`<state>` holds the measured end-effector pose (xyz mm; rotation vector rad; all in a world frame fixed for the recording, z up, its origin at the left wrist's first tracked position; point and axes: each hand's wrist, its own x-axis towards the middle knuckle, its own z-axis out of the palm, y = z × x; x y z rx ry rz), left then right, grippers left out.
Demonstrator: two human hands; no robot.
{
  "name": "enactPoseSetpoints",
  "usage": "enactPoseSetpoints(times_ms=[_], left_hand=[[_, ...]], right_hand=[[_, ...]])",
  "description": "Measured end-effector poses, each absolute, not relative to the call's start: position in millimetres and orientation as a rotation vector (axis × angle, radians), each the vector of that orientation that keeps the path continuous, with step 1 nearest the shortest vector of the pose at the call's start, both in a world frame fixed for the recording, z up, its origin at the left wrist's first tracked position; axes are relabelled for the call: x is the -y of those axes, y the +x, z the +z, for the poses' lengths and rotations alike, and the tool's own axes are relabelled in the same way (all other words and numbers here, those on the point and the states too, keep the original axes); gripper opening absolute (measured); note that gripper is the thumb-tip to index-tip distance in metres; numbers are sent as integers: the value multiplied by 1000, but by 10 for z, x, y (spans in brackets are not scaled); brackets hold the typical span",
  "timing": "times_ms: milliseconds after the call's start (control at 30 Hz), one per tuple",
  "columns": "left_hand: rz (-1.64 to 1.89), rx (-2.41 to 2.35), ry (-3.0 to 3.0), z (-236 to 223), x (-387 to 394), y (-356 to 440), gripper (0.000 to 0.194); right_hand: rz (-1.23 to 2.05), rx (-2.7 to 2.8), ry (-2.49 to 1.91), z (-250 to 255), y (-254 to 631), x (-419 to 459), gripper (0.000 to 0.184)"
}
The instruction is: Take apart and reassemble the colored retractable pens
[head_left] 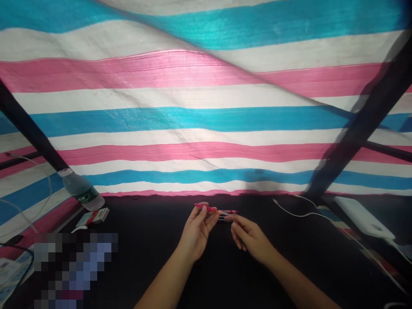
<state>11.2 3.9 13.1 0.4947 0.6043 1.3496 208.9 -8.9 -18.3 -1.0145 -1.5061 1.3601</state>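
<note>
My left hand (197,234) is raised over the black table, its thumb and fingers closed on a slim red pen (205,207). The pen lies nearly level, with its paler, orange-tinted end pointing right. My right hand (250,237) is a short way to the right, its thumb and forefinger pinched together and the other fingers curled. Whatever sits in that pinch is too small to make out. Between and behind the hands lie several pens (224,218), one with a red barrel, partly hidden by my fingers.
A water bottle (83,191) leans at the back left beside a small box (93,218). A white power bank (365,219) and a white cable (301,214) lie on the right. A striped sheet (206,118) hangs behind, between dark posts (363,111). Pixelated blocks cover the lower left.
</note>
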Motion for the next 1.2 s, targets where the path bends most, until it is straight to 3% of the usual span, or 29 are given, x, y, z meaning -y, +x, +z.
enactPoseSetpoints(times_ms=[333, 600, 833, 1200], left_hand=[[1325, -626, 673, 161, -15, 109, 32], [1319, -658, 723, 148, -16, 107, 31], [1327, -743, 827, 167, -25, 94, 32], [1301, -743, 673, 24, 7, 212, 38]], right_hand=[[1282, 1661, -1086, -88, 2079, 103, 53], [1267, 1720, -1078, -165, 2103, 88, 46], [799, 1926, -1012, -57, 2147, 78, 33], [491, 1888, -1019, -76, 2167, 87, 16]])
